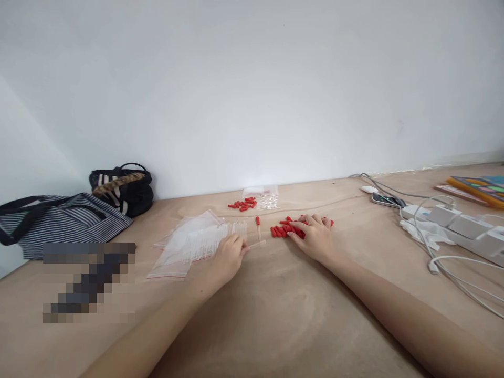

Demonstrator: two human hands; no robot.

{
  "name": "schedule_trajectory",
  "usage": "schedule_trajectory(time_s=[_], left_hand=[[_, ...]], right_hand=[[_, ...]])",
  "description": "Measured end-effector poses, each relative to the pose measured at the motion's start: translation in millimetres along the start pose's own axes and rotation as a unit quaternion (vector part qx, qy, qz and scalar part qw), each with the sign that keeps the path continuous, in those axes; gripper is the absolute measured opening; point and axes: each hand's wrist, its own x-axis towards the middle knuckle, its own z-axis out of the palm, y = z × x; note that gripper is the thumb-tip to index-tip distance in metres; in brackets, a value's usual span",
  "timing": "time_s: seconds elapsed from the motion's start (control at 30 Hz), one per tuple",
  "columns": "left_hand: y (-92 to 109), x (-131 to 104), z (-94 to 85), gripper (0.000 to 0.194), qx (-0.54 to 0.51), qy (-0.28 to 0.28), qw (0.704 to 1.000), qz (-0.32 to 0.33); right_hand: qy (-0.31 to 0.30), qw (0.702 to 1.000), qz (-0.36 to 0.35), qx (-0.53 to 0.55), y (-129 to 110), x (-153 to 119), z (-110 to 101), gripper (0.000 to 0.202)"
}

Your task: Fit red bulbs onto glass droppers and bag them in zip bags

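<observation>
- Our left hand (229, 255) pinched a clear tube (258, 244).
- Our right hand (318, 240) covered red bulbs (280, 231), grip unclear.
- Toward the tabletop (252, 320)'s back edge, one bulb-topped tube (259, 231) lay complete; stacked tubes (205, 245) lacked bulbs.

Room kind: an indoor room, with the look of a home or a small informal workspace; which one cannot be told.
Backdrop: a plain whitish wall (252, 94).
Surface: a broad wood-toned bench (271, 320) reaching that wall.
Belongings: a striped bag (74, 223) and a black bag (137, 197) set down at the left, personal rather than industrial.
Electrics: white charger blocks (444, 217) along a power strip (465, 245), beside a crumpled tissue (423, 233).
Handwork: small red caps (279, 231) and clear plastic bags (167, 265) laid out loose.
</observation>
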Motion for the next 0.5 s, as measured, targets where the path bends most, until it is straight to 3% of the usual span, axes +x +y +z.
schedule_trajectory(time_s=[0.17,0.33,0.5], left_hand=[[-9.1,-21.2,13.1,0.013,-0.074,0.006,0.994,0.082],[-11.1,-22.2,16.5,0.010,-0.114,0.024,0.989,0.088],[-5.6,-21.7,17.4,0.009,-0.169,0.038,0.982,0.070]], right_hand=[[-0.032,0.999,-0.017,-0.015,-0.6,6.6,9.0,0.020],[-0.028,1.000,-0.012,0.005,2.5,5.6,14.0,0.020],[0.014,0.998,0.018,0.064,-1.8,5.0,9.9,0.019]])
